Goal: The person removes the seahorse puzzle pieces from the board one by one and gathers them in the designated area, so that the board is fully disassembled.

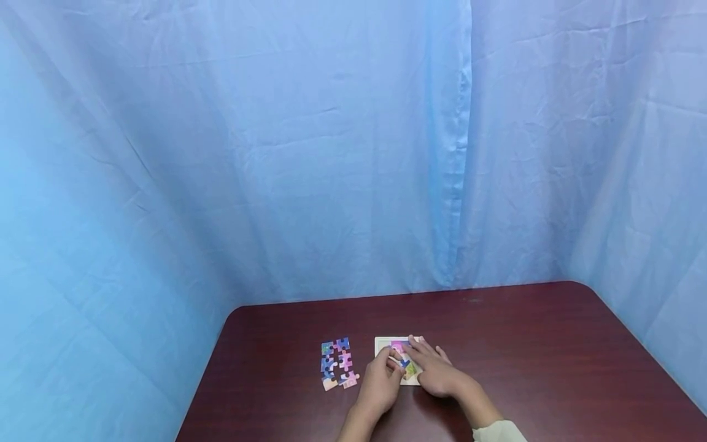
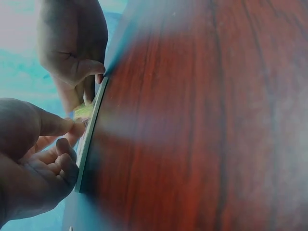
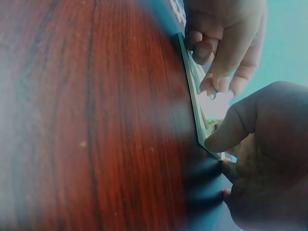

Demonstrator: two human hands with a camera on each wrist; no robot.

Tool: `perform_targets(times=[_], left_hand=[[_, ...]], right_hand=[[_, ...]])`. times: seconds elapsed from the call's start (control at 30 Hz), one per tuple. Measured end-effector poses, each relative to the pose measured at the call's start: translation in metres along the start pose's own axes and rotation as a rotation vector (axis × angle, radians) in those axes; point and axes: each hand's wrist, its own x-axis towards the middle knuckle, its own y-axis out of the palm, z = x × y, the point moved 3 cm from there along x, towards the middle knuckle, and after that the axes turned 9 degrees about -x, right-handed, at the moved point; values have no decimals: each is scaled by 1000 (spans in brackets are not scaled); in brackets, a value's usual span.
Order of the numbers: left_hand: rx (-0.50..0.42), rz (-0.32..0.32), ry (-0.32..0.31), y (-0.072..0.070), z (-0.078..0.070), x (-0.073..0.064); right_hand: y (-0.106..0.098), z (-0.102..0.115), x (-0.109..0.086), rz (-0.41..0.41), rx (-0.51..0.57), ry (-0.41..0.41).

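A pale-rimmed puzzle tray (image 1: 378,347) lies on the table, partly filled with coloured pieces (image 1: 410,371). My left hand (image 1: 380,382) is over its left side. Its thumb and fingertips pinch a small puzzle piece against the picture, mostly hidden by the fingers; a thin pale edge shows in the right wrist view. My right hand (image 1: 439,372) lies across the tray's right side with fingers extended. In the right wrist view, its thumb (image 3: 221,137) presses near the tray's corner. The left wrist view shows both hands at the tray edge (image 2: 89,144).
Left of the tray, loose puzzle pieces (image 1: 328,364) lie in two rough columns, several in blue, pink and cream. The dark red wooden table (image 1: 525,344) has rounded far corners. Blue curtains (image 1: 353,153) hang behind it and at both sides.
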Motion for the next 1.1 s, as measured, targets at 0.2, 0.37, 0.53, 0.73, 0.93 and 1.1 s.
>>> perform_targets(times=[0.2, 0.37, 0.53, 0.73, 0.93, 1.1], left_hand=[[9, -29, -2, -10, -5, -4], [60, -66, -2, -23, -9, -6], [130, -116, 0, -39, -11, -6], [215, -164, -24, -54, -9, -6], [279, -191, -41, -63, -4, -10], [311, -207, -55, -66, 1, -11]], right_hand=[[9, -12, 7, -7, -18, -2], [2, -3, 3, -17, -28, -13], [-8, 9, -2, -5, -44, 5], [5, -3, 4, -33, -38, -4], [17, -9, 5, -63, -81, 22], [9, 4, -2, -60, -121, 31]])
